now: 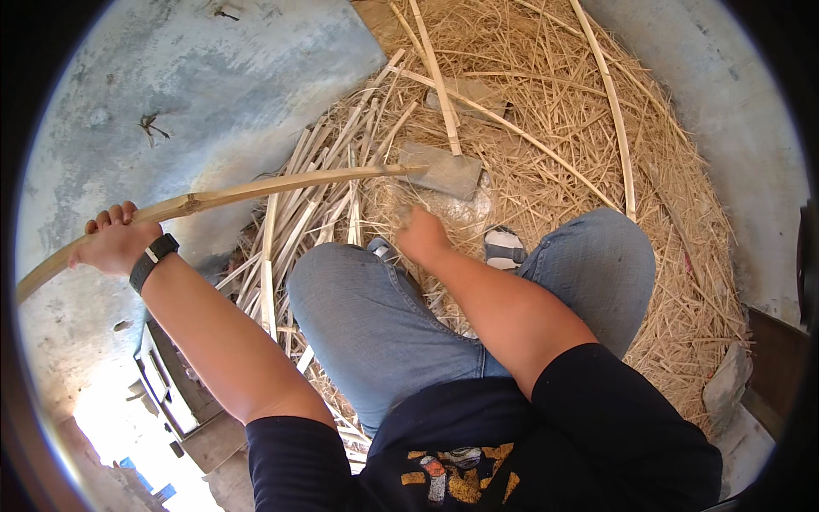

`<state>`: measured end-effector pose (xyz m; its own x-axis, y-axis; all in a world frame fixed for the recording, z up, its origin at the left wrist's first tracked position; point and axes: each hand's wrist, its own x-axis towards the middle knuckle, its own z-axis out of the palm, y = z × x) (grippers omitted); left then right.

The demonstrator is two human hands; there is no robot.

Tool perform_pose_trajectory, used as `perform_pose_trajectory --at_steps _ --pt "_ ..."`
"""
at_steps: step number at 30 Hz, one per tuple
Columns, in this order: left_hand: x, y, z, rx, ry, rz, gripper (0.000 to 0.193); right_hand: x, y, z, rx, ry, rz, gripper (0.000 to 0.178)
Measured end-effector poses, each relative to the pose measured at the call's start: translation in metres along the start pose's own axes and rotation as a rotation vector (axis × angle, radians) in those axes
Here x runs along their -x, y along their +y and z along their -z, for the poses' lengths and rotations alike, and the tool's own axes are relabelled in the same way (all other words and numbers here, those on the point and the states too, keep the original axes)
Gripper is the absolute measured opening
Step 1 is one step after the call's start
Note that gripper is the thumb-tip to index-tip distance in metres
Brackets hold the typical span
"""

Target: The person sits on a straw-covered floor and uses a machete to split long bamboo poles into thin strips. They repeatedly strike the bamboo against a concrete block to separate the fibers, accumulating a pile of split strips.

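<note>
A long split bamboo pole (256, 188) runs from the left rim toward the middle, slightly bowed, with a node partway along. My left hand (119, 239), with a dark watch on its wrist, is wrapped around the pole near its left end. The pole's far tip lies over a flat grey slab (444, 171) on the floor. Below that tip my right hand (422, 235) is closed in a fist between my knees. What the right hand grips, if anything, is too small and blurred to make out.
Split bamboo strips (294, 222) lie in a heap on the left. Thin shavings (546, 136) cover the floor ahead and to the right, with long strips (614, 111) across them. Bluish walls (230, 77) stand on both sides. A stone (727, 388) sits at the lower right.
</note>
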<state>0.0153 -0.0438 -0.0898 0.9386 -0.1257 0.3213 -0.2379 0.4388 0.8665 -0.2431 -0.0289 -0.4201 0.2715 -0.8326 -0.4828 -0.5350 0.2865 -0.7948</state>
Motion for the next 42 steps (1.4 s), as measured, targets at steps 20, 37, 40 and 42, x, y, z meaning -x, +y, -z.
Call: perform_pose_trajectory --at_steps 20,37,40,42 --pt "-0.003 -0.004 -0.002 -0.024 0.072 0.008 0.058 0.007 -0.043 0.013 0.095 -0.187 0.316 0.044" --pt "-0.001 -0.002 0.002 0.008 0.097 0.030 0.057 -0.060 0.011 0.043 -0.561 0.188 -0.560 0.044" --pt "0.001 0.006 0.004 0.021 0.096 0.030 0.057 -0.045 -0.010 0.045 -0.582 0.337 -0.565 0.041" --pt "0.011 0.001 -0.002 0.027 0.084 0.043 0.056 -0.040 -0.004 0.044 -0.513 0.415 -0.526 0.040"
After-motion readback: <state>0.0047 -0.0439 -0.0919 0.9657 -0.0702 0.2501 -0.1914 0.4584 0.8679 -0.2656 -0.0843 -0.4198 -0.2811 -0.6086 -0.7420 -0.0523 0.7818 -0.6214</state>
